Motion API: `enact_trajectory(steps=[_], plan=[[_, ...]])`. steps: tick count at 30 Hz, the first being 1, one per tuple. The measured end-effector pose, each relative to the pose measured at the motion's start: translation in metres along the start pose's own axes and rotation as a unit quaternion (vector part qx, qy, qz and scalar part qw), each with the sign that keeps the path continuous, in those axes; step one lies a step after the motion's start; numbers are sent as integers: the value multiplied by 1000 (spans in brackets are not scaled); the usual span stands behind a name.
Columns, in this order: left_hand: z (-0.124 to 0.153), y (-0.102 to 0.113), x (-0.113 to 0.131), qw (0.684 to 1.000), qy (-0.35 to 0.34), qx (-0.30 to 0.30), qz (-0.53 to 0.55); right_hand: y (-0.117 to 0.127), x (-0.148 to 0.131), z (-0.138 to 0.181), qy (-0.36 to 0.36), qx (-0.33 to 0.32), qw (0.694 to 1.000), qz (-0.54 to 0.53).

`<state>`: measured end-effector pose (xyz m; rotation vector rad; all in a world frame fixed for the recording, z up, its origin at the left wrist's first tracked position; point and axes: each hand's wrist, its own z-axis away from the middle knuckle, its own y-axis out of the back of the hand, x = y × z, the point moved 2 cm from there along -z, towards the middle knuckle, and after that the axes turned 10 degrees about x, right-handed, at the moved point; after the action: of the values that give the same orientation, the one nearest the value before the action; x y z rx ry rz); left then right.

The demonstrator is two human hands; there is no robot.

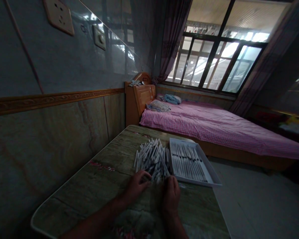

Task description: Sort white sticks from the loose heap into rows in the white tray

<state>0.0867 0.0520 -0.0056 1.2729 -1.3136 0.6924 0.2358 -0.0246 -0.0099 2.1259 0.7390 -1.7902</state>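
A heap of slim white and grey pen-like sticks [150, 154] lies on the table in front of me, pointing in many directions. My left hand [139, 181] is at the heap's near left edge, its fingers curled round toward the thumb; what they hold, if anything, is too dark to make out. At the near right edge, my right hand [172, 191] is closed, and one of the sticks runs down to its fingertips. Just right of the heap stands a shallow white box [211, 172], where similar sticks lie side by side in two rows.
The marble-patterned table [109, 186] has a pale rim and stands beside a tiled wall [52, 139]. Behind it is a bed with a pink checked sheet [189, 122] and a wooden headboard [144, 98]. Pale floor [249, 192] shows at the right.
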Motion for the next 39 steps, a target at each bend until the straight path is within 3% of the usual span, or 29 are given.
enact_trajectory(steps=[5, 11, 15, 23, 26, 28, 30, 34, 39], plan=[[-5, -13, 26, 968, -135, -60, -203, 8, 6, -16, -27, 70, 997, -10], [-26, -36, 59, 905, -114, -74, -402, 6, 14, -20, -26, 47, 999, -4], [-34, -50, 58, 893, -91, -78, -434, 4, 12, -18, -9, 40, 999, 0], [-34, -61, 55, 910, -91, -65, -398, 3, 6, -17, 0, 18, 1000, 0], [-35, -51, 49, 953, -70, -26, -295, 2, 5, -14, -2, 11, 1000, -6], [-37, -38, 39, 987, -16, 35, -156, 1, 4, -12, -3, -2, 1000, -11], [-37, -22, 25, 992, 65, 103, 17, -2, 4, -8, 0, -26, 1000, -8], [-34, 6, 1, 919, 166, 177, 310, -6, 4, 0, 39, -85, 995, 27], [-33, 19, -9, 830, 217, 247, 451, -7, 5, 5, 96, -141, 982, 85]])
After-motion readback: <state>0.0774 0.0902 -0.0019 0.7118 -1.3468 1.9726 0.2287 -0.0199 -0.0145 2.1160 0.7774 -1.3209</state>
